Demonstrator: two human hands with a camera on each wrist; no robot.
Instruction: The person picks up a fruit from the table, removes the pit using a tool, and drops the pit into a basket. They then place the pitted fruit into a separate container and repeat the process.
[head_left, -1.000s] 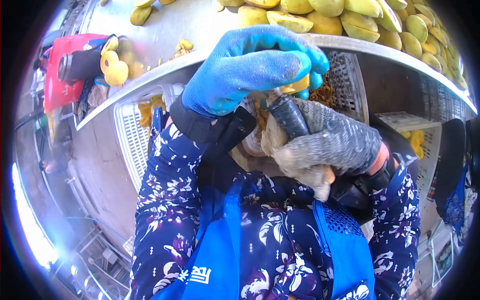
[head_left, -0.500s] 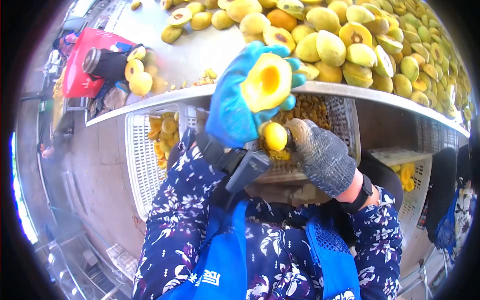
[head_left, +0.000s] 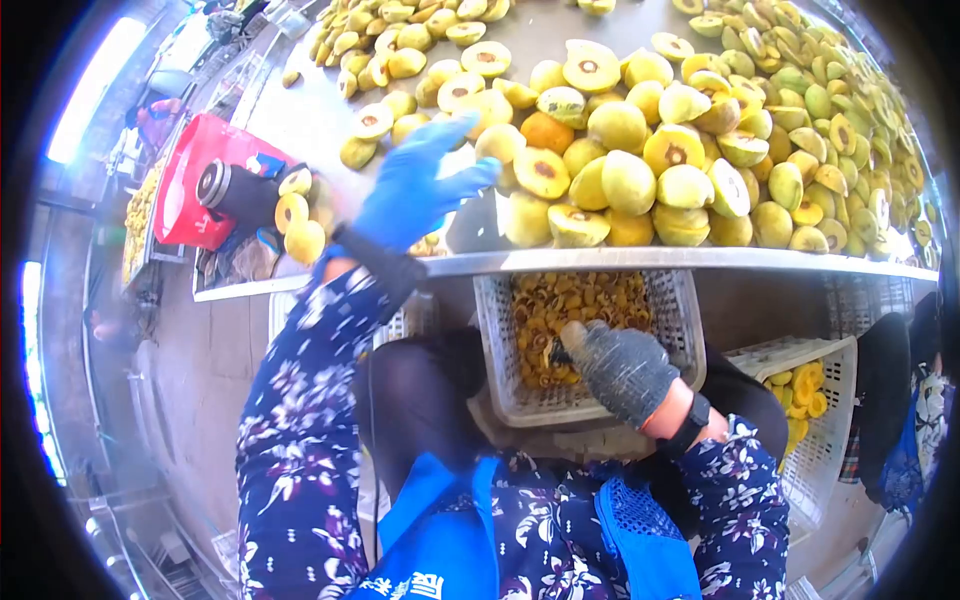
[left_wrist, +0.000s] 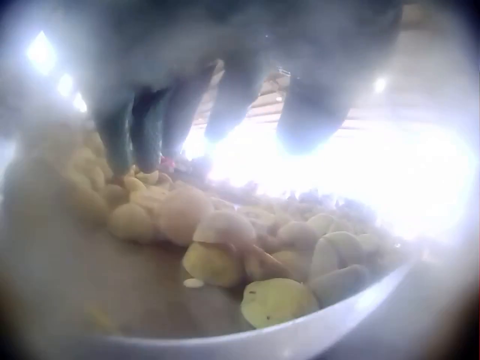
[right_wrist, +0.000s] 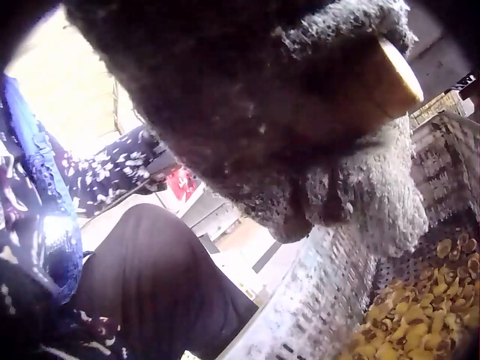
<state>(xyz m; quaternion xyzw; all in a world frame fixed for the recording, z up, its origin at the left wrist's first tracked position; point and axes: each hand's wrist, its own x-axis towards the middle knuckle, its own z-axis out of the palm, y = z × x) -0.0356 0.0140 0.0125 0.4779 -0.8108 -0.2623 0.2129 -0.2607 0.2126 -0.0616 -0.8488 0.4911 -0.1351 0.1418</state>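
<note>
My left hand, in a blue glove, reaches over the metal table with its fingers spread and nothing in them. Halved yellow peaches lie just beyond its fingertips; many show a brown pit. In the left wrist view the dark, blurred fingers hang above the pile. Gripped in my grey-gloved right hand is a short dark-handled tool, mostly hidden by the glove. This hand hovers over a white crate of cut-out yellow-brown pieces.
The metal table edge runs between the fruit and the crate. On the left stand a red bag and a dark cylindrical container, with fruit halves beside them. Another white crate with yellow fruit sits at right.
A hollowed peach half was in the left hand and a round core by the tool; both have left the hands. The left hand has moved up over the table, fingers spread. The right keeps the tool.
</note>
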